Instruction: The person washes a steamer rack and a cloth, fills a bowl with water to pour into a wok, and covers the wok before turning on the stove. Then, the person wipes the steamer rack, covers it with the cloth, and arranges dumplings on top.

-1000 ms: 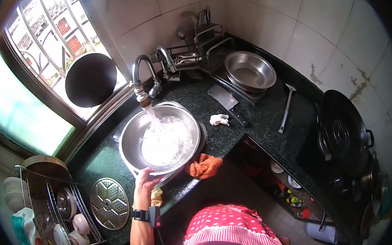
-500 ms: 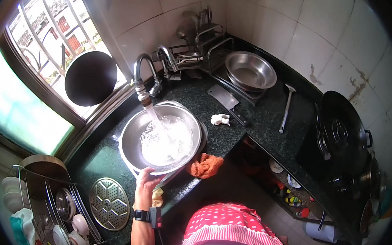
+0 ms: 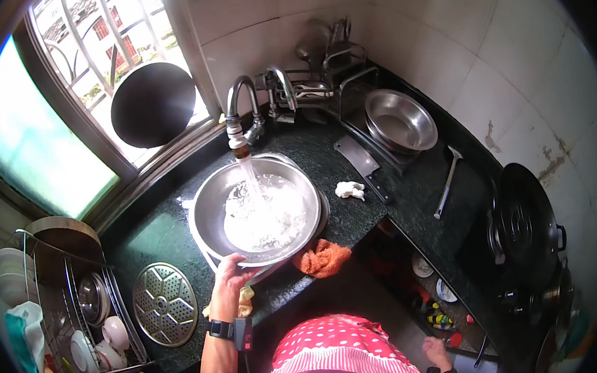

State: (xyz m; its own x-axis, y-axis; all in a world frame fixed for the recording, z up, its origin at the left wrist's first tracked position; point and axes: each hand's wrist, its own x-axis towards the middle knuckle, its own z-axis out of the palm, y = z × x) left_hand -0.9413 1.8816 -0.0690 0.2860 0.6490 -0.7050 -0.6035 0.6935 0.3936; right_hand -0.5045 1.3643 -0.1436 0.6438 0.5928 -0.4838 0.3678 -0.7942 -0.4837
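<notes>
A steel basin (image 3: 207, 225) sits tilted over the sink, and water runs into it from the curved faucet (image 3: 241, 96). My left hand (image 3: 231, 272) grips the basin's near rim, its fingers bent over the edge. At the lower right, beside the red dotted apron (image 3: 331, 338), my right hand (image 3: 435, 351) hangs with bent fingers; whether it holds anything is unclear. An orange cloth (image 3: 323, 258) lies at the basin's right front. A yellowish cloth (image 3: 244, 301) lies behind my left wrist.
A cleaver (image 3: 357, 155), a white crumpled item (image 3: 350, 190), stacked steel bowls (image 3: 402, 121) and a long-handled tool (image 3: 447, 183) lie to the right. A wok (image 3: 525, 211) stands far right. At left are a perforated disc (image 3: 165, 304) and a dish rack (image 3: 69, 303).
My right hand has come into view at the lower right. The camera view has shifted slightly. My left hand stays on the basin's rim, and the water still runs.
</notes>
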